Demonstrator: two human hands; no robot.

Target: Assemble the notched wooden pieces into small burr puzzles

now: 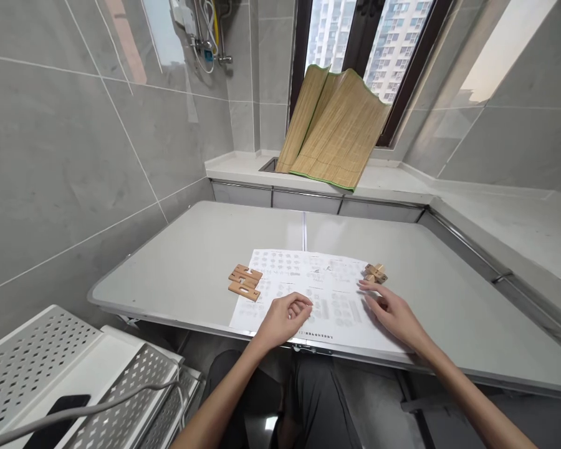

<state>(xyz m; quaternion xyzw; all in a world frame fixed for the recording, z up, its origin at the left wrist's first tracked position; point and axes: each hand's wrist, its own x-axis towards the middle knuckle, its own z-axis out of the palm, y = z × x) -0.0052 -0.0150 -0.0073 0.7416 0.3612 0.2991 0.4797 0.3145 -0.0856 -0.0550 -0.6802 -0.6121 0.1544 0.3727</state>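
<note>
A printed sheet with rows of small diagrams lies on the table. My left hand rests on its near part, fingers curled in and no object showing in them. Over the sheet's right side is my right hand, thumb and fingers apart and holding nothing. Just beyond its fingertips sits a small interlocking wooden puzzle made of crossed pieces. Left of the sheet, partly overlapping its edge, several flat notched wooden pieces lie side by side.
The pale folding table has a centre seam. Behind it, a bamboo mat leans on the counter by the window. A white perforated rack with a grey cable and a dark phone-like object stands at lower left.
</note>
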